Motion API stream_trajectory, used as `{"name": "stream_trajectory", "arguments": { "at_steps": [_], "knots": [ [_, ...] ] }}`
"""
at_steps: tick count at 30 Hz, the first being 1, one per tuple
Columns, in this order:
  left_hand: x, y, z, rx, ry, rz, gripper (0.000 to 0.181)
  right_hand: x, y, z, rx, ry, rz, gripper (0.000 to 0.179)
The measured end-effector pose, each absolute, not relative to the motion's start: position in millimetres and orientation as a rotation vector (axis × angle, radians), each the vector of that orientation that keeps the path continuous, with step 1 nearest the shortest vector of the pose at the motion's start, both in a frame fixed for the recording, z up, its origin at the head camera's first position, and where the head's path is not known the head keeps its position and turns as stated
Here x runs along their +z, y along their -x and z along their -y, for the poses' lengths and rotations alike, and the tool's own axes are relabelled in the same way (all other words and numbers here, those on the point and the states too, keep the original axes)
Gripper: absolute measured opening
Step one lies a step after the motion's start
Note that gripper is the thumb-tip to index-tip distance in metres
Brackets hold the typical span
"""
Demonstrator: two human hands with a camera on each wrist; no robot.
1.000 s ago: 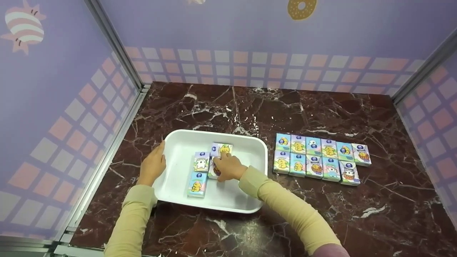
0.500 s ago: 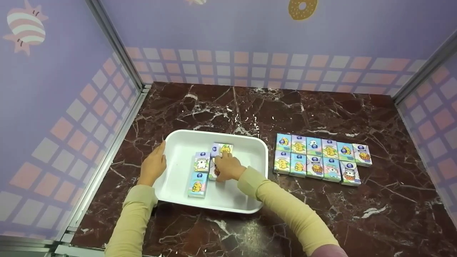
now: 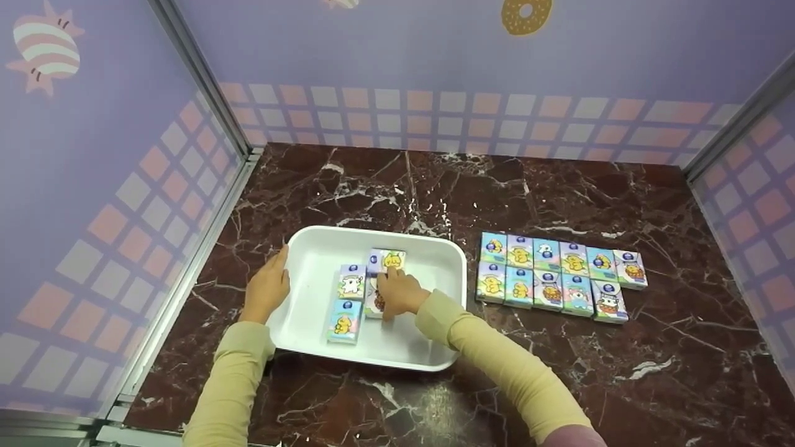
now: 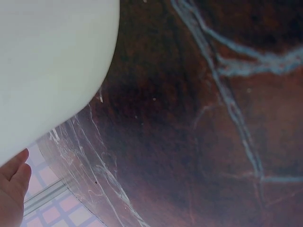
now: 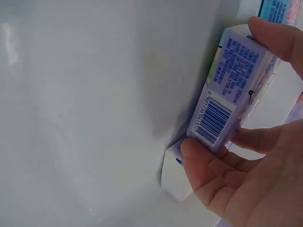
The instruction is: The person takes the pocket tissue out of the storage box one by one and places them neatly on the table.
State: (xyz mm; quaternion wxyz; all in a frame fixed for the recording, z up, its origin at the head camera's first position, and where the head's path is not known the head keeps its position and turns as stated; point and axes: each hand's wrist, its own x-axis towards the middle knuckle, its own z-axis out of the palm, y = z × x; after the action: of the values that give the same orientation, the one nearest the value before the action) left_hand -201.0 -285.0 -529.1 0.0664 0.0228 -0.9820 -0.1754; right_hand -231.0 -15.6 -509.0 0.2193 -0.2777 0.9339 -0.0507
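In the head view my left hand [image 3: 267, 287] rests against the left side of a white tray [image 3: 459, 267], its fingers lying straight along the wall. The left wrist view shows those fingertips [image 4: 21, 163] at the tray's outer side. Inside the tray, my right hand [image 3: 400, 292] pinches a small purple tissue pack [image 5: 222, 90] between thumb and fingers, with a barcode on its side facing the right wrist camera. Just behind it lies another purple tissue pack [image 3: 391, 257]. Left of it are a white-dog tissue pack [image 3: 351, 284] and a blue tissue pack [image 3: 343, 323].
Right of the tray, several tissue packs [image 3: 546, 273] lie side by side in two rows on the dark red marbled table [image 3: 435, 192]. Purple panels [image 3: 397, 56] with a checked border enclose the table at the back and both sides.
The pack in my right hand has shifted slightly toward me in the tray, along with the fingers. My left hand and the other packs stay where they were.
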Motion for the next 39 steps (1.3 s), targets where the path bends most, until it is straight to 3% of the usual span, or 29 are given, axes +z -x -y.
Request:
{"name": "stream_trajectory", "arguments": {
  "at_steps": [4,13,28,39],
  "knots": [
    [-529.7,200.8,284.6,-0.527,-0.065,2.959,0.051,-503.4,232.0,14.7,-0.17,0.738,-2.555,0.076],
    [-530.1,200.9,285.0,-0.511,-0.037,2.944,0.051,-483.8,233.8,9.6,-0.178,0.781,-2.512,0.06],
    [-528.2,200.0,283.6,-0.523,-0.069,2.968,0.051,-454.1,231.3,-12.4,-0.233,0.88,-2.515,0.077],
    [-527.2,199.4,283.0,-0.528,-0.053,2.948,0.051,-438.7,232.9,-41.7,-0.364,1.036,-2.594,0.073]
  ]
}}
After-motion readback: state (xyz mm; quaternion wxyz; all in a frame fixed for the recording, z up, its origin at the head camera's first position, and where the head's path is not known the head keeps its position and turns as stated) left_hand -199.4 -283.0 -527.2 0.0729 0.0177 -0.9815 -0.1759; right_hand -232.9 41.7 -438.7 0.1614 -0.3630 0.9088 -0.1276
